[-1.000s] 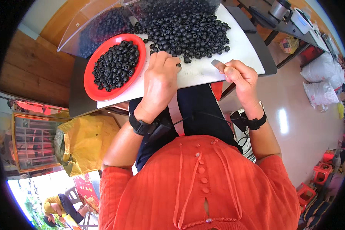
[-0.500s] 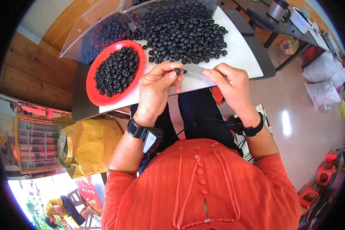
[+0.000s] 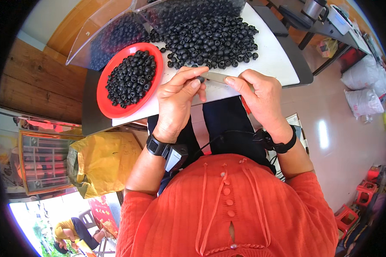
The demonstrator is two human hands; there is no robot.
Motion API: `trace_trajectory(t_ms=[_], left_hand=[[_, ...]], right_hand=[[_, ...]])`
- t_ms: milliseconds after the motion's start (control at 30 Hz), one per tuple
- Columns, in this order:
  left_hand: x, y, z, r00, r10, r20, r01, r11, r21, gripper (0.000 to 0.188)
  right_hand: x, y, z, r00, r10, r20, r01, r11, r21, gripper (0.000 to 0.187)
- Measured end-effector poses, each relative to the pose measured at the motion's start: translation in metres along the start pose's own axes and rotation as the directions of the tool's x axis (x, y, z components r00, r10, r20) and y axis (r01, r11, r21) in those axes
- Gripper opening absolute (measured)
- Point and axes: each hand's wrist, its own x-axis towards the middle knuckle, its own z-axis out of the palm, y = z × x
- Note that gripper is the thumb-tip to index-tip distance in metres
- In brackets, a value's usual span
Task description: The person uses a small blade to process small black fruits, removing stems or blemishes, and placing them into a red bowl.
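Between the thumb and fingers of my left hand (image 3: 174, 97) is a small round black bead (image 3: 200, 79), partly covered by the fingertips. My right hand (image 3: 263, 95) is closed around a thin, flat metal blade (image 3: 216, 77); its handle end is hidden in the fingers. The blade's tip meets the bead beside my left index finger. Just beyond both hands spreads a loose pile of black beads (image 3: 214, 40), many showing a round hole. To the left, a red plate (image 3: 104, 99) holds more black beads (image 3: 131, 79).
A clear plastic bin (image 3: 83, 45) with black beads stands behind the plate on the white tabletop (image 3: 278, 64). Below the table's left side sits a yellow sack (image 3: 109, 160). White sacks (image 3: 364, 103) and red stools (image 3: 365, 192) line the right. A person (image 3: 68, 231) sits far lower left.
The whole view has shifted slightly. My left index finger now reaches further along the blade, and the blade has turned a little at the bead. Both hands keep their hold.
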Motion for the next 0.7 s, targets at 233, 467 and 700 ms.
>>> trace_trajectory(t_ms=[233, 467, 700], left_hand=[[-0.001, -0.0025, 0.0006, 1.0, 0.024, 0.002, -0.024, 1.0, 0.018, 0.028], [-0.0011, -0.0025, 0.0019, 0.999, 0.038, -0.006, -0.038, 0.999, 0.028, 0.026], [-0.0005, -0.0003, 0.0028, 1.0, 0.01, -0.028, -0.01, 1.0, -0.017, 0.023]], right_hand=[[-0.0002, 0.0027, -0.0006, 0.999, -0.046, 0.005, 0.046, 0.999, -0.014, 0.041], [0.0, 0.0042, -0.0001, 0.996, -0.092, 0.001, 0.092, 0.994, -0.051, 0.042], [0.0, 0.005, 0.003, 0.982, -0.189, -0.02, 0.183, 0.97, -0.161, 0.042]])
